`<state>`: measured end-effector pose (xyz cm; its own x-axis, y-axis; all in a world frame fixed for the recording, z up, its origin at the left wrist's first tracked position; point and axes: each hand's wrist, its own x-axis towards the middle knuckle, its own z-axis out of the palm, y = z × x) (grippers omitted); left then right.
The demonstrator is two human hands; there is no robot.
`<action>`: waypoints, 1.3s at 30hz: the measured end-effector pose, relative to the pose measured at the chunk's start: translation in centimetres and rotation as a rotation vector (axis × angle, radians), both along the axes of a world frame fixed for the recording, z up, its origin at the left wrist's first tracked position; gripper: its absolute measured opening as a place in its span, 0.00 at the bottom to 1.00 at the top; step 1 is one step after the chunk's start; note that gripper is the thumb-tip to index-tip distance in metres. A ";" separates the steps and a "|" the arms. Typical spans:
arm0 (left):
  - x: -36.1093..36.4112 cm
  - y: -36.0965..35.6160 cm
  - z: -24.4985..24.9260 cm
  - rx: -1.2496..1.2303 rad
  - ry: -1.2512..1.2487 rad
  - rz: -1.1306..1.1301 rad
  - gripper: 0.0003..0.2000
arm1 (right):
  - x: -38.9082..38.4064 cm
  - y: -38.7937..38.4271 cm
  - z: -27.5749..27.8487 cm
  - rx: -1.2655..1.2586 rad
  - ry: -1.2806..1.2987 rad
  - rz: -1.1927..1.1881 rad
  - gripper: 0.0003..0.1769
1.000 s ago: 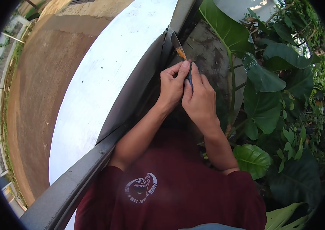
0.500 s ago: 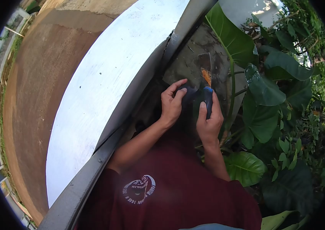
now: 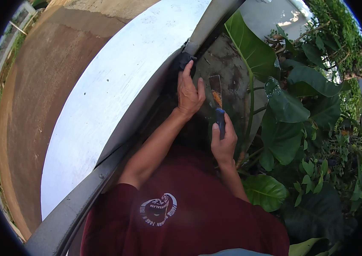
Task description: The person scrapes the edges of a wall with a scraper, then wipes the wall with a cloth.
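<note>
My left hand reaches up to the grey metal frame. Its fingers press a bunched black cloth against the inner edge, beside the curved white panel. Lower and to the right, my right hand is closed around the dark, blue-collared handle of a putty knife. The flat blade points upward, away from me, with an orange-brown patch near its base. It touches nothing that I can make out. Part of the cloth is hidden under my left fingers.
Large green leaves and stems crowd the right side, close to my right hand. A grey stained slab lies behind the blade. Brown paved ground stretches left beyond the white panel.
My left hand has moved up and left, carrying the black cloth onto the frame's edge. My right hand with the putty knife has shifted slightly down and left.
</note>
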<state>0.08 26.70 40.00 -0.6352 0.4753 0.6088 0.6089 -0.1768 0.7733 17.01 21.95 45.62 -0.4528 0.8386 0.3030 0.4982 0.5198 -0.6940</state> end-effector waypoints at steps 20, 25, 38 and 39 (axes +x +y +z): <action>-0.7 -0.9 0.7 0.025 -0.131 -0.155 0.34 | -4.9 5.7 2.0 0.286 0.046 0.317 0.22; -0.4 -1.5 -3.9 -0.115 -0.154 -0.075 0.35 | -4.7 7.9 -1.1 0.293 -0.028 0.369 0.21; 2.1 -0.6 -8.1 -0.198 -0.358 -0.056 0.45 | -3.1 8.3 -2.8 0.281 -0.011 0.362 0.21; 2.5 -0.7 -7.7 -0.152 -0.387 -0.065 0.45 | -2.7 7.7 -2.7 0.281 0.021 0.341 0.21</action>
